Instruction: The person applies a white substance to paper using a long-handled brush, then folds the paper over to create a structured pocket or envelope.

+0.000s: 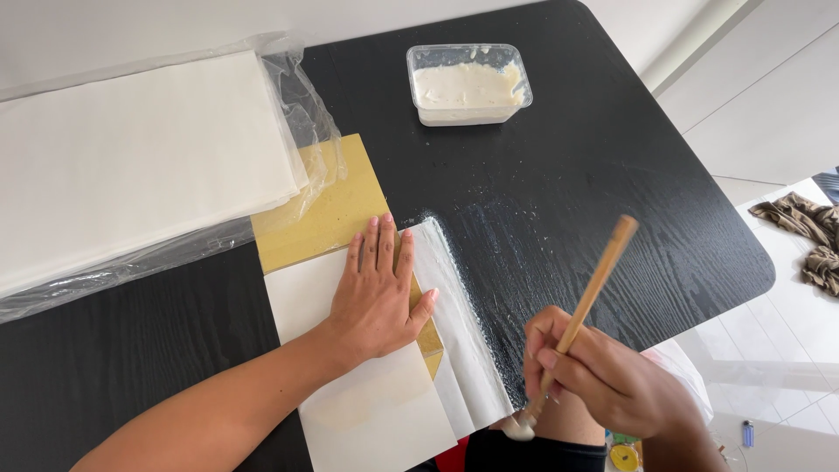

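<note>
At the desk's near edge, the left hand (377,293) lies flat, fingers spread, pinning thin paper (454,315) over a gold board (328,210); the right hand (603,376) fists a brush (584,310). Damp paper looks limp, tearable: hold its dry margin.

One black table (603,175) carried everything, and all places below are told from it. On it lay one clear plastic tub of white paste (469,84) at the far edge, one stack of white paper in a clear plastic wrap (131,157) at the far left, one yellow board (328,210) near the middle and one white sheet (384,411) at the near edge. Two hands were over it, one left hand (376,293) and one right hand (603,380), with one wooden-handled brush (585,306) at the near right edge; off the table to the right lay one crumpled brown cloth (808,232) on the floor.
</note>
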